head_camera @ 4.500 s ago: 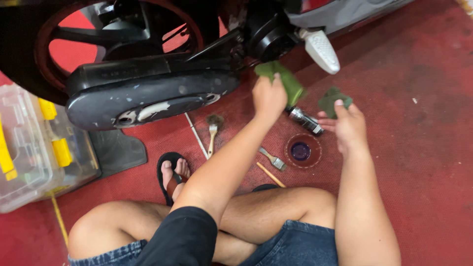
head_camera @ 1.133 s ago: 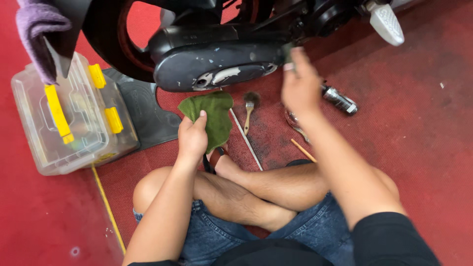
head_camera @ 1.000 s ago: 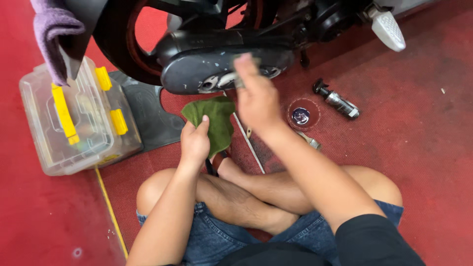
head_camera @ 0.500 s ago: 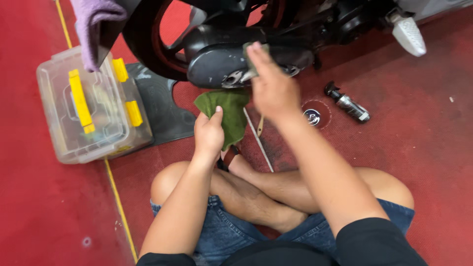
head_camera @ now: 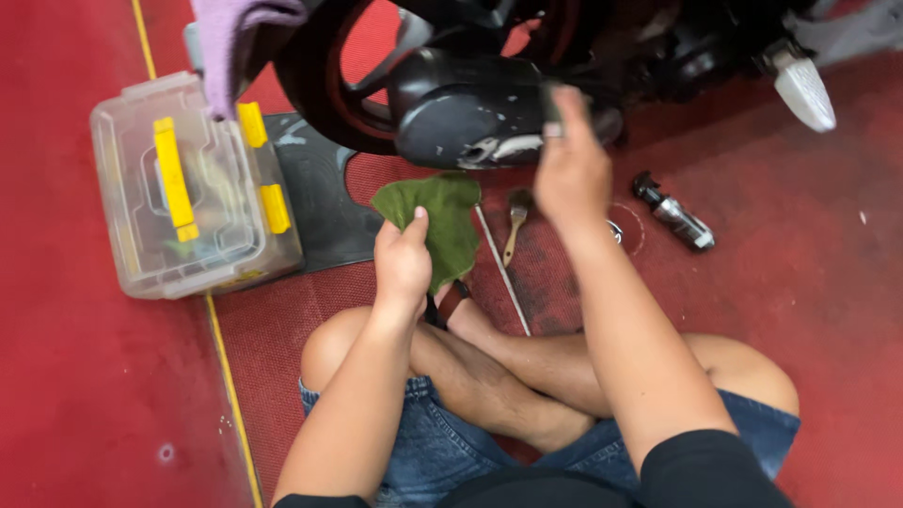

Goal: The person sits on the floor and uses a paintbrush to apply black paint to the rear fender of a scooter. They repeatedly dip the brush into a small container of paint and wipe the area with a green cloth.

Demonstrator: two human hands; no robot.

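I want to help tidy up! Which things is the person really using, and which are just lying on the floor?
In use:
- green cloth, held in the left hand
- black engine cover, where the right hand reaches

Lying about:
- clear box with yellow latches
- small brush
- thin rod
- small metal part
- purple cloth

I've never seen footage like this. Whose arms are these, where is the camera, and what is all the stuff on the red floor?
The camera sits on a person's head and looks down, so the arms and crossed legs are their own. They sit on a red floor beside a motorcycle's rear wheel and its black engine cover. The left hand holds a green cloth. The right hand is raised in front of the engine cover; it is blurred, so what it grips is unclear. On the floor lie a small brush, a thin rod, a dark cylindrical part and a clear plastic box with yellow latches.
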